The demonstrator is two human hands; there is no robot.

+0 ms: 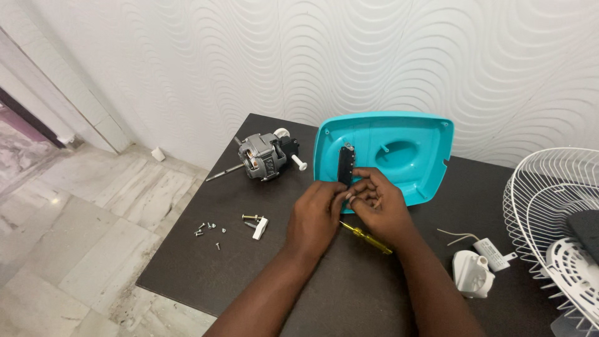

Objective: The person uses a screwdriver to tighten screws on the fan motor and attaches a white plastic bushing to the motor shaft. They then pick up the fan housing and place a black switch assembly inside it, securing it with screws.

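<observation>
Both hands meet mid-frame, left hand [317, 215] and right hand [376, 201] pinching the bottom of a black switch block [345, 165] that sticks up just above the fingertips, against the teal cover [409, 146]. Yellow screwdriver [367, 238] lies under the wrists, motor [262, 156] upper left, screws [208, 229] lower left.

Teal plastic cover [409, 146], yellow screwdriver [368, 238], white wire grille [540, 200], dark brown table [349, 281], wavy white wall [312, 56].
</observation>
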